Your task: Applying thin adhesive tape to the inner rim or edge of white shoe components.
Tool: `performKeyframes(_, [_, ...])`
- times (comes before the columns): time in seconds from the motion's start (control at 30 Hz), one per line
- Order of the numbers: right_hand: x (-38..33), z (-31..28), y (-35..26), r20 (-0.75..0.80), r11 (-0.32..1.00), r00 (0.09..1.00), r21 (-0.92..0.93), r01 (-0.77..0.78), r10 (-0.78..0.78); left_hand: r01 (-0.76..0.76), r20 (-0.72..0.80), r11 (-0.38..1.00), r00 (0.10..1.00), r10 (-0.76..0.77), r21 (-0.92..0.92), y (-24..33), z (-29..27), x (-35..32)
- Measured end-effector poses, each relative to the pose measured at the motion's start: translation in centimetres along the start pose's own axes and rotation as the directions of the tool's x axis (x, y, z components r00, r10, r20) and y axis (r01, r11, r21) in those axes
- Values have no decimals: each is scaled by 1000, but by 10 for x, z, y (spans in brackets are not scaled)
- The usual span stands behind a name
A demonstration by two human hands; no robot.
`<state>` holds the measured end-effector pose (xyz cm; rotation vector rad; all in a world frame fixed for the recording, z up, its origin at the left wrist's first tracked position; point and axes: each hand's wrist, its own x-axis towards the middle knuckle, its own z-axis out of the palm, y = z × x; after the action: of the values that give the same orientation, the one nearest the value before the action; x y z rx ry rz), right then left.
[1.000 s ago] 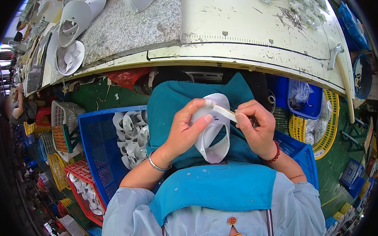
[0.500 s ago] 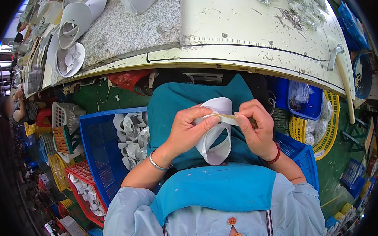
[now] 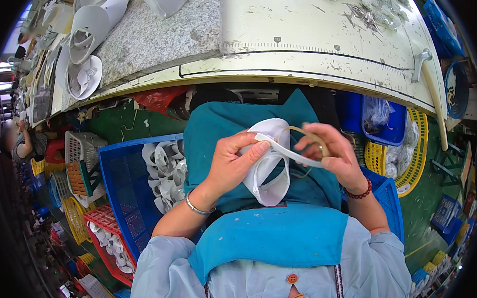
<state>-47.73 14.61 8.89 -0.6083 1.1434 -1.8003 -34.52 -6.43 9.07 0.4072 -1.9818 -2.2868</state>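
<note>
A white shoe upper point(image 3: 273, 189) with open cut-outs is held over my lap. My left hand point(image 3: 233, 162) is closed on its upper part, the thumb pressing a white strap near its fold. The strap runs right, with its far end at my right thumb. My right hand point(image 3: 339, 157) is closed on a thin tan strip point(image 3: 305, 132), which arcs above the strap away from the upper. The right fingers are a little blurred. A teal apron point(image 3: 212, 131) lies beneath the upper.
Ahead stands a worktable point(image 3: 307, 66) with a stone slab point(image 3: 163, 48) and white uppers point(image 3: 85, 79) at left. A blue crate point(image 3: 121, 175) of white pieces is left of my lap. On the right are a blue bin point(image 3: 382, 132) and yellow basket point(image 3: 409, 182).
My right hand has moved right and slightly down, away from the left. The tan strip, earlier along the strap between both hands, now arcs loose from it.
</note>
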Motion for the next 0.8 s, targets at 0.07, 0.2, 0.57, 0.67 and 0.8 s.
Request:
performKeyframes(0.07, [10,9,-13,89,994,991,-51,-92,97,-48,6,999,999,48,6,5,6,1])
performKeyframes(0.2, [27,26,-9,68,941,997,-338,-6,30,-138,32,989,990,136,60,9,7,2])
performKeyframes(0.57, [18,22,-19,-76,875,997,-482,-52,17,265,-47,954,961,-274,-142,26,-3,3])
performKeyframes(0.67, [20,21,-17,-48,876,993,-467,-118,108,476,46,855,878,-477,-209,22,-13,1])
performKeyframes(0.8, [24,19,-12,-55,856,988,-494,-152,143,507,169,794,862,-479,-336,21,-15,6])
